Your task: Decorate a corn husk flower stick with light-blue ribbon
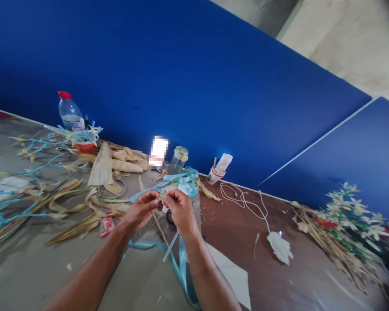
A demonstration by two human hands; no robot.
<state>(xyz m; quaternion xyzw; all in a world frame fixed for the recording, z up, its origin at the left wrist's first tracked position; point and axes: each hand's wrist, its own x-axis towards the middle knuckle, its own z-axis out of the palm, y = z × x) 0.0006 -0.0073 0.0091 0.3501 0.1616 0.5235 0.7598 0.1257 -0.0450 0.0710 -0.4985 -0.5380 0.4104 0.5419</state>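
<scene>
My left hand point(145, 207) and my right hand point(179, 209) meet above the middle of the table. The fingertips of both pinch a small pale yellowish husk piece point(162, 197), mostly hidden by the fingers. Light blue ribbon point(190, 179) lies coiled just behind the hands, and more of it trails under my right forearm. A thin stick point(161, 228) and a white tube point(170, 247) are below the hands. Dried corn husks point(74, 224) lie spread to the left of my left hand, with a red and white packet point(107, 225) near my wrist.
Blue-wrapped stems point(35, 172) spread at the left, by a red-capped bottle point(68, 111). Along the blue partition point(181, 77) stand a glass jar point(179, 159), a bright blurred-out phone-like rectangle point(158, 151) and a cup point(215, 173). A white cable point(243, 198) and white flowers point(356, 211) are at right.
</scene>
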